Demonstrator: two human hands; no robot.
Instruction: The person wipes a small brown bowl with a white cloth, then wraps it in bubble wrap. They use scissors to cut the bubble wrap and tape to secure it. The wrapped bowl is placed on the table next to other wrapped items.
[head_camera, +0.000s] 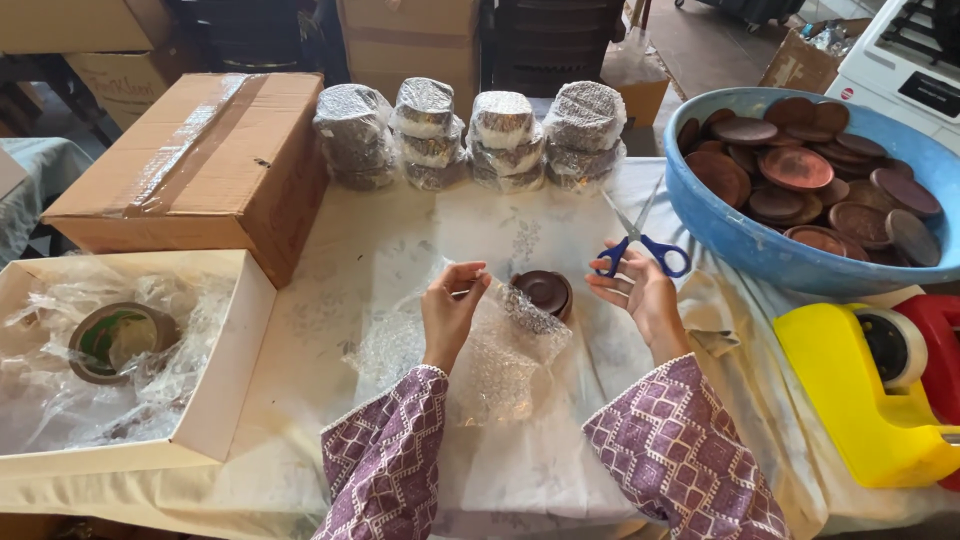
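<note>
A person's two hands in purple patterned sleeves work over a worktop (330, 330) covered with pale cloth. The left hand (450, 305) has its fingers pinched shut on the upper edge of a clear sheet of bubble wrap (500, 355), which spreads from the fingers down toward the near edge of the worktop. A small stack of round dark brown clay dishes (543, 292) sits on the sheet at mid-worktop, just right of the left hand and between both hands. The right hand (640, 295) hovers just right of the stack, fingers loosely curled and holding nothing. Blue-handled scissors (640, 245) lie just beyond it. Four bubble-wrapped bundles (470, 135) line the far edge. A blue plastic basin of brown clay dishes (800, 180) fills the far right corner, a closed cardboard box (200, 160) the far left
</note>
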